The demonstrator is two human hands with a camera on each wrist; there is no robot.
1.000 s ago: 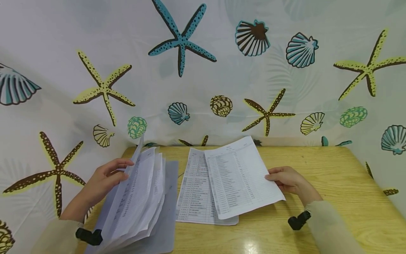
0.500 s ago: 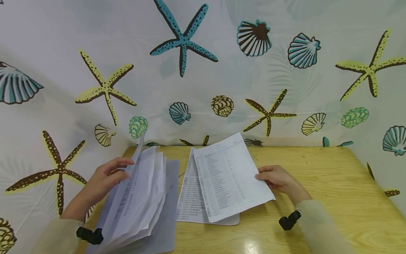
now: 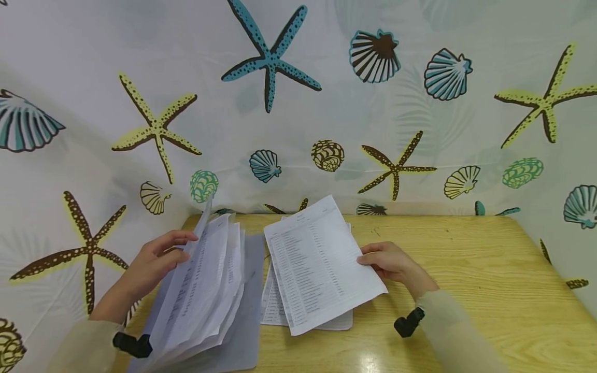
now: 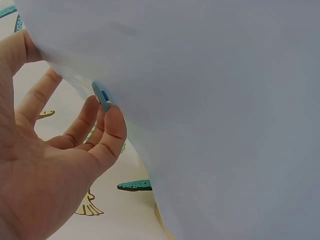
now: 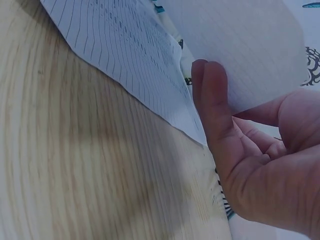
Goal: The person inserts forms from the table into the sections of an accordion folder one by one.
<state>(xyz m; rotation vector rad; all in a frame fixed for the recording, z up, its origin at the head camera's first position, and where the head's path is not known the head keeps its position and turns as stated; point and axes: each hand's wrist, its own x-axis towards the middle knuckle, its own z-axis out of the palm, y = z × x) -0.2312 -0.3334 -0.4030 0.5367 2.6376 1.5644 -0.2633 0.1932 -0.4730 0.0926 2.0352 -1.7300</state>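
My left hand (image 3: pixel 156 261) pinches the raised cover of a grey-blue plastic document folder (image 3: pixel 252 305) at the left. Inside the folder several printed sheets (image 3: pixel 205 280) stand fanned and leaning. A blue snap button (image 4: pixel 98 93) shows by my left fingertips in the left wrist view, at the edge of the pale cover (image 4: pixel 215 110). My right hand (image 3: pixel 389 261) pinches the right edge of a printed sheet (image 3: pixel 317 264), tilted above other printed paper (image 3: pixel 274 305) lying on the table. In the right wrist view, the held sheet (image 5: pixel 245 40) rises beyond my fingers, apart from the lower paper (image 5: pixel 125 55).
The wooden table (image 3: pixel 480 290) extends right of the papers. Behind it hangs a white curtain (image 3: pixel 298 124) printed with starfish and shells, closing in both sides too. A small black device (image 3: pixel 409 321) sits on my right wrist, another (image 3: pixel 132 344) on my left.
My right hand has moved left with the printed sheet, which now covers more of the paper beneath and comes close to the folder. My left hand holds the cover in the same place.
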